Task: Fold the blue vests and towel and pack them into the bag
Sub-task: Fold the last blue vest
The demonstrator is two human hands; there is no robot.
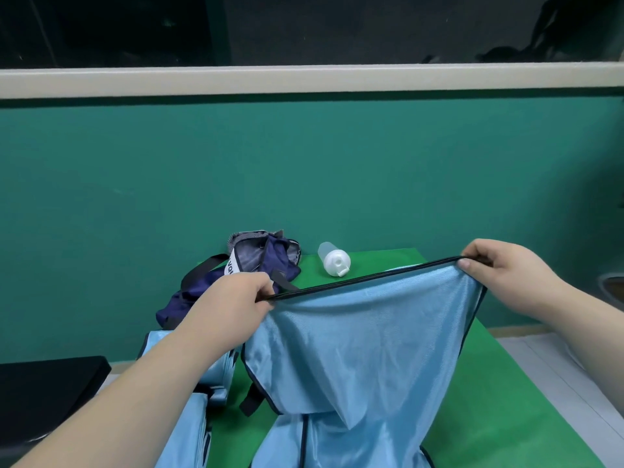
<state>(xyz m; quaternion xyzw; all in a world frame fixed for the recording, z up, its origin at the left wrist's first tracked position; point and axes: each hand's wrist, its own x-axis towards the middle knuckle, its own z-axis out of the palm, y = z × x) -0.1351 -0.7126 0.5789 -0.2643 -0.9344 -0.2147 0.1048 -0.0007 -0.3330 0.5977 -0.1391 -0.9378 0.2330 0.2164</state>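
Over the green table (506, 417), in the head view, a light-blue vest (364, 349) is held up by one dark-bound edge. The left hand (241, 295) pinches that edge at its lower left end, with the fingers curled round the binding. The right hand (496, 265) pinches the upper right end, thumb on the near face. The edge is stretched taut between them and slants up from left to right. From it the vest's long axis runs down toward the camera; its lower part lies on the table and is cut off by the bottom of the frame.

The bag (250, 268), navy and crumpled, sits at the far left of the table with its mouth gaping upward. The left hand covers part of it and hides most of the letters on its white label. Just right of the bag a bottle (334, 262) lies on its side, white cap toward the camera.

Under the left forearm lie folded pieces (189, 430) of light-blue cloth, largely hidden; whether they are vests or towel cannot be told. A black slab (44, 383) lies at the left edge.
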